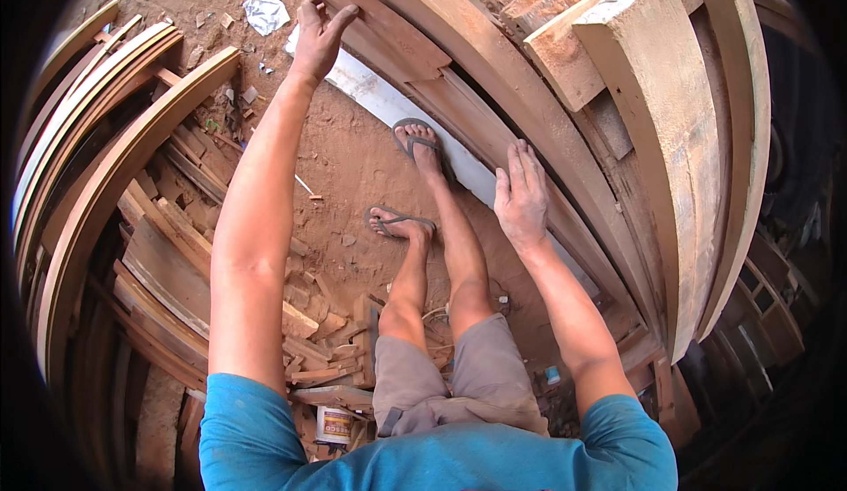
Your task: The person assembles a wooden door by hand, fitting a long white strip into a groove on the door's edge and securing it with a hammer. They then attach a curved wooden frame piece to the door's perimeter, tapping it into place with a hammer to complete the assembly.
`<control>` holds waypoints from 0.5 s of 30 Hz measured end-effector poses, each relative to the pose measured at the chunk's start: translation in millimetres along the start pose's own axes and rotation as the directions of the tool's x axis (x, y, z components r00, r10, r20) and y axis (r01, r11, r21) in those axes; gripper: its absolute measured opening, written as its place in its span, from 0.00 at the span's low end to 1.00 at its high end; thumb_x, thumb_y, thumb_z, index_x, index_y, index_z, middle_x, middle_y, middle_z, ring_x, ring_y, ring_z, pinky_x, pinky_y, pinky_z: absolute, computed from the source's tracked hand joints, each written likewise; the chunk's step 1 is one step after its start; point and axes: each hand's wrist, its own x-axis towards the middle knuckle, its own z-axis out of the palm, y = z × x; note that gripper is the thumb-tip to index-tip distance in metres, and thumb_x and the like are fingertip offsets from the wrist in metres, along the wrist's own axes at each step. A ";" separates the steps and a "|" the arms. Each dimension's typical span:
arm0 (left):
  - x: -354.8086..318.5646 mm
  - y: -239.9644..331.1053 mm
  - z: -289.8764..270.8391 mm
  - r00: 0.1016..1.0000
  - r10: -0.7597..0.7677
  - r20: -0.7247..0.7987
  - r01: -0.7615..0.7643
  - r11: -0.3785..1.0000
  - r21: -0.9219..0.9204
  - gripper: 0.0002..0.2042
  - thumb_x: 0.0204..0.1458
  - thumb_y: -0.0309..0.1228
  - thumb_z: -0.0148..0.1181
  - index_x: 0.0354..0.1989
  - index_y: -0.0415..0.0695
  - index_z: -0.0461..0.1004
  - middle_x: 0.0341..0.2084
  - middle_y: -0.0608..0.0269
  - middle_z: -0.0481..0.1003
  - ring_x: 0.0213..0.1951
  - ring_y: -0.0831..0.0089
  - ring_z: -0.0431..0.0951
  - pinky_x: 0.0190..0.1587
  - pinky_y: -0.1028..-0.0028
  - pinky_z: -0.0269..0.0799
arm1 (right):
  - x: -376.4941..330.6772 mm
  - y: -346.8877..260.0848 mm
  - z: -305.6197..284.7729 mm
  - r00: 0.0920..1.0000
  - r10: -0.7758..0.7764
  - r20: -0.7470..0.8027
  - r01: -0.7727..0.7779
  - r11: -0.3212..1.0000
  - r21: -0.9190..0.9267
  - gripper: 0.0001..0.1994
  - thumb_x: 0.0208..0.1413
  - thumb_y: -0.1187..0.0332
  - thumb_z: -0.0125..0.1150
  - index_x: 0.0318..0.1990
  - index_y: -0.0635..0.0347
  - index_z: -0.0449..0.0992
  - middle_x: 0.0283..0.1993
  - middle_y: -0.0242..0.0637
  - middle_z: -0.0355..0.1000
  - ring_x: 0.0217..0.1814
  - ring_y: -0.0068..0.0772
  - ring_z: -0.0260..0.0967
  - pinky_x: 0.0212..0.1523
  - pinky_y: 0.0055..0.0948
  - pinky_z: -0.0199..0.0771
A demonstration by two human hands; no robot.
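Observation:
My left hand (pixel 322 39) reaches far forward to the end of a reddish-brown wooden board (pixel 388 32). Its thumb stands apart from the bent fingers, near the board's edge; whether it touches the wood is hard to tell. My right hand (pixel 522 195) is open, its fingers straight and side by side, next to a long brown plank (pixel 481 120) that continues the same row of boards. No tool shows in either hand. A white strip (pixel 362 85) runs along the foot of these boards, beside my forward sandalled foot (pixel 419 136).
Tall planks (pixel 662 112) lean in a stack on the right. More long boards (pixel 132 173) stand at the left. Wood offcuts (pixel 309 341) lie around a white tub (pixel 333 425) by my legs. A crumpled white scrap (pixel 265 12) rests on the reddish dirt floor (pixel 335 173).

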 end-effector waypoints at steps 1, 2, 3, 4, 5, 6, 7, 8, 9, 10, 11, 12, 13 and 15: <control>-1.5 5.1 2.8 0.999 -0.034 0.010 0.034 0.998 -0.050 0.39 0.58 0.50 0.67 0.68 0.38 0.58 0.58 0.45 0.63 0.61 0.56 0.69 0.64 0.63 0.65 | -1.9 0.1 1.2 1.000 0.012 0.009 -0.012 1.000 0.007 0.22 0.64 0.71 0.58 0.64 0.71 0.70 0.65 0.60 0.68 0.68 0.63 0.65 0.67 0.50 0.68; -7.0 10.6 5.2 0.998 -0.066 0.020 0.068 0.993 -0.099 0.39 0.58 0.50 0.67 0.69 0.38 0.57 0.58 0.44 0.63 0.62 0.55 0.68 0.64 0.62 0.65 | -6.7 -0.9 3.5 1.000 0.022 0.017 -0.022 1.000 0.014 0.22 0.64 0.71 0.58 0.64 0.72 0.70 0.66 0.60 0.67 0.69 0.63 0.65 0.68 0.50 0.67; -8.8 14.8 4.5 0.995 -0.093 0.023 0.095 0.985 -0.147 0.39 0.58 0.50 0.67 0.69 0.38 0.57 0.58 0.44 0.63 0.62 0.55 0.68 0.65 0.62 0.65 | -8.6 -1.1 4.8 1.000 0.023 0.020 -0.023 1.000 0.021 0.22 0.65 0.71 0.57 0.64 0.72 0.70 0.67 0.60 0.67 0.70 0.63 0.64 0.68 0.51 0.66; -8.8 16.4 4.4 0.997 -0.072 0.034 0.075 0.993 -0.095 0.40 0.59 0.52 0.65 0.70 0.38 0.55 0.59 0.42 0.62 0.64 0.52 0.66 0.66 0.60 0.64 | -11.7 -0.6 7.1 1.000 0.013 0.011 -0.013 0.999 0.032 0.22 0.65 0.70 0.56 0.64 0.72 0.70 0.68 0.60 0.66 0.71 0.63 0.63 0.70 0.51 0.64; -5.7 19.1 4.8 0.997 -0.067 0.039 0.069 0.996 -0.055 0.40 0.59 0.52 0.65 0.70 0.38 0.55 0.59 0.42 0.62 0.64 0.51 0.66 0.66 0.60 0.63 | -12.4 0.2 8.3 1.000 0.012 0.011 -0.012 1.000 0.027 0.22 0.65 0.70 0.56 0.64 0.72 0.70 0.68 0.60 0.66 0.71 0.64 0.62 0.70 0.51 0.64; -4.2 12.9 4.5 0.997 -0.066 0.040 0.067 0.998 -0.015 0.40 0.59 0.52 0.64 0.70 0.38 0.55 0.60 0.41 0.62 0.64 0.50 0.66 0.67 0.59 0.63 | -12.0 -0.8 7.9 1.000 0.007 0.014 -0.008 1.000 0.022 0.22 0.65 0.70 0.56 0.64 0.72 0.70 0.68 0.61 0.66 0.71 0.64 0.62 0.70 0.51 0.64; -4.2 4.4 3.3 0.997 -0.062 0.038 0.061 0.998 0.023 0.40 0.59 0.52 0.64 0.70 0.38 0.55 0.60 0.40 0.62 0.64 0.49 0.66 0.67 0.59 0.62 | -12.6 -2.0 5.5 1.000 0.000 0.014 0.000 1.000 0.015 0.22 0.65 0.71 0.57 0.64 0.72 0.70 0.68 0.61 0.66 0.71 0.64 0.62 0.71 0.51 0.63; -4.3 -3.2 5.5 1.000 -0.015 0.007 0.015 1.000 0.020 0.41 0.59 0.53 0.64 0.70 0.38 0.54 0.62 0.39 0.61 0.64 0.47 0.65 0.68 0.59 0.60 | -13.8 -0.2 5.3 0.999 -0.002 0.053 0.002 1.000 0.011 0.24 0.62 0.73 0.57 0.64 0.74 0.68 0.70 0.62 0.62 0.74 0.63 0.58 0.73 0.49 0.61; -7.2 -0.6 7.3 0.999 0.029 -0.015 -0.029 0.999 0.024 0.40 0.59 0.52 0.64 0.70 0.36 0.56 0.62 0.38 0.61 0.65 0.47 0.64 0.69 0.59 0.59 | -14.0 0.0 3.3 0.999 -0.011 0.051 0.011 1.000 0.013 0.24 0.62 0.73 0.57 0.64 0.74 0.68 0.70 0.62 0.62 0.74 0.63 0.57 0.73 0.49 0.61; -3.3 2.3 2.8 0.999 -0.012 0.048 0.012 1.000 0.009 0.41 0.59 0.53 0.64 0.69 0.35 0.56 0.62 0.36 0.61 0.66 0.46 0.63 0.69 0.59 0.58 | -14.6 -0.5 1.0 0.999 -0.021 0.050 0.020 1.000 0.016 0.23 0.62 0.73 0.57 0.64 0.74 0.68 0.71 0.62 0.61 0.74 0.63 0.57 0.73 0.49 0.61; 1.3 5.7 -3.3 0.992 -0.052 0.111 0.053 0.999 -0.002 0.41 0.59 0.53 0.63 0.69 0.34 0.57 0.63 0.35 0.61 0.66 0.44 0.62 0.70 0.59 0.58 | -16.2 -0.6 -0.2 0.998 -0.032 0.049 0.031 0.999 0.020 0.23 0.62 0.73 0.57 0.63 0.74 0.68 0.71 0.62 0.61 0.74 0.63 0.57 0.73 0.49 0.61; -0.2 -6.2 -9.8 0.989 -0.083 0.120 0.067 0.989 0.131 0.42 0.58 0.54 0.63 0.69 0.33 0.57 0.64 0.34 0.61 0.67 0.43 0.61 0.71 0.58 0.57 | -17.0 2.9 1.2 0.996 -0.062 0.060 0.061 0.998 0.019 0.22 0.61 0.71 0.58 0.61 0.75 0.71 0.72 0.63 0.60 0.75 0.64 0.56 0.73 0.49 0.60; -2.4 7.7 -9.0 0.992 -0.102 0.075 0.080 0.965 0.250 0.43 0.57 0.53 0.64 0.70 0.31 0.56 0.65 0.32 0.59 0.68 0.42 0.60 0.72 0.57 0.56 | -17.8 4.4 2.2 0.995 -0.034 0.090 0.032 0.999 0.024 0.22 0.61 0.70 0.59 0.60 0.74 0.72 0.72 0.62 0.60 0.75 0.63 0.56 0.74 0.49 0.60; -23.3 11.2 -15.7 0.967 -0.252 0.023 0.211 0.851 0.481 0.42 0.55 0.48 0.64 0.69 0.29 0.56 0.68 0.28 0.55 0.70 0.40 0.57 0.72 0.55 0.55 | -15.5 1.1 -5.6 0.989 -0.019 0.149 0.012 0.999 0.044 0.22 0.60 0.68 0.60 0.59 0.74 0.73 0.72 0.61 0.60 0.75 0.62 0.56 0.74 0.48 0.59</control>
